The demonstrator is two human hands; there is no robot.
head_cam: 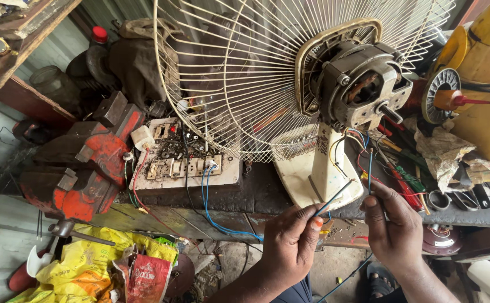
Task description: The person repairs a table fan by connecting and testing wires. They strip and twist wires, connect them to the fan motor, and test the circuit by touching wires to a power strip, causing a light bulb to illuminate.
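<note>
A: What have you got pinched there?

B: Your left hand (291, 241) grips a thin blue insulated wire (334, 197) between thumb and fingertips; it slants up toward the grey metal fan motor (362, 90).

A: And the other?

B: Your right hand (393, 227) is closed on another thin blue wire (370, 168), held upright just below that motor, over the cream plastic fan base (301, 174).

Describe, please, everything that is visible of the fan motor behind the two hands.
The fan motor is bare grey metal, its cover off, with copper-coloured windings showing inside and a short shaft pointing right. It sits upright atop the cream stand, in front of the cream wire guard. Red, blue and dark wires hang from its underside. The left hand pinches a blue wire and the right hand holds another, both below the motor.
</note>
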